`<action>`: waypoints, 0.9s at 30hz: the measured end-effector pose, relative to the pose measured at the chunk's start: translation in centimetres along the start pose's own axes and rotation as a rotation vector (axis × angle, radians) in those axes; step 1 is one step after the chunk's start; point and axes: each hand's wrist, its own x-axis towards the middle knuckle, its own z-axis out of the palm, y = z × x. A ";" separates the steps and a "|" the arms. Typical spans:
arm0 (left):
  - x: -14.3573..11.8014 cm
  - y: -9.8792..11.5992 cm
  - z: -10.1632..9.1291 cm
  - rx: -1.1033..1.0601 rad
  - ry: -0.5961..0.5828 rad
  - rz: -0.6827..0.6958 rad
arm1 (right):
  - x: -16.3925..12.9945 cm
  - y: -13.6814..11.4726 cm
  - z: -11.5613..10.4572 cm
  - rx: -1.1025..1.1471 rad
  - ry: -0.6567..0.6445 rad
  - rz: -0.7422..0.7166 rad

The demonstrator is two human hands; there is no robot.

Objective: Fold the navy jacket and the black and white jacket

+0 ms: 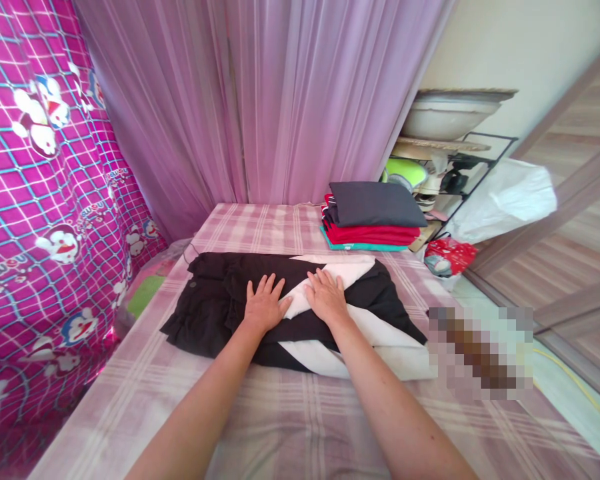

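A black and white garment (205, 313), partly folded, lies across the plaid cloth. Its left end is black with a small button and gathered edges; white panels cross its middle and right side. My left hand (266, 303) rests flat on the black middle part, fingers spread, the thumb over a white strip. Beside it, to the right, my right hand (326, 297) presses flat on the white strip with its fingers stretched out. Neither hand grips the fabric. Which kind of garment it is, I cannot tell.
Behind the garment at the right stands a stack of folded clothes (375, 207), dark grey on top, red and teal below. A rack (467, 160) with a basin (447, 117) is beyond it. Purple curtains (280, 100) hang at the back, a pink patterned cloth (45, 200) at left.
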 end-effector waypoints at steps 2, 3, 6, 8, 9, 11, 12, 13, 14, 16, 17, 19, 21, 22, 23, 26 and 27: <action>0.0 0.0 -0.1 0.002 -0.005 -0.005 | 0.0 0.0 0.1 0.002 0.002 0.000; 0.0 0.0 -0.1 0.001 -0.004 -0.007 | 0.0 0.1 0.1 0.002 0.002 -0.001; 0.0 0.0 -0.1 -0.009 0.003 -0.003 | 0.1 0.1 0.2 -0.005 0.003 -0.006; 0.0 0.0 -0.1 -0.016 0.012 0.000 | 0.1 0.1 0.2 -0.014 0.007 -0.007; -0.1 0.0 -0.1 -0.018 0.014 0.002 | 0.0 0.1 0.2 -0.019 0.009 -0.007; -0.1 0.0 -0.1 -0.022 0.010 0.001 | 0.0 0.1 0.2 -0.025 0.015 -0.008; -0.1 0.0 -0.1 -0.024 0.006 0.000 | -0.1 0.1 0.2 -0.025 0.017 -0.011; -0.1 0.0 -0.1 -0.027 0.003 -0.002 | -0.1 0.0 0.1 -0.024 0.019 -0.013; -0.1 0.0 -0.1 -0.030 0.003 -0.003 | -0.1 0.0 0.1 -0.023 0.020 -0.013; -0.1 0.0 0.0 -0.035 0.007 -0.003 | -0.2 0.0 -0.1 -0.022 0.018 -0.010; -0.1 0.0 0.0 -0.037 0.007 -0.002 | -0.2 -0.1 -0.1 -0.022 0.015 -0.009; -0.1 -0.1 0.0 -0.043 0.002 -0.003 | -0.3 -0.1 -0.2 -0.022 0.011 -0.006; -0.1 -0.1 -0.1 -0.048 -0.004 -0.005 | -0.3 -0.1 -0.2 -0.021 0.014 -0.007; -0.1 -0.1 -0.1 -0.050 -0.007 -0.006 | -0.3 -0.1 -0.1 -0.021 0.017 -0.008; -0.1 0.0 -0.2 -0.054 -0.011 -0.006 | -0.3 -0.2 -0.1 -0.020 0.019 -0.012; -0.1 -0.1 -0.6 -0.071 -0.029 0.000 | -0.2 -0.1 -0.2 -0.012 0.012 -0.017; -0.1 -0.1 -0.8 -0.080 -0.040 0.004 | -0.1 -0.1 -0.4 -0.007 0.003 -0.014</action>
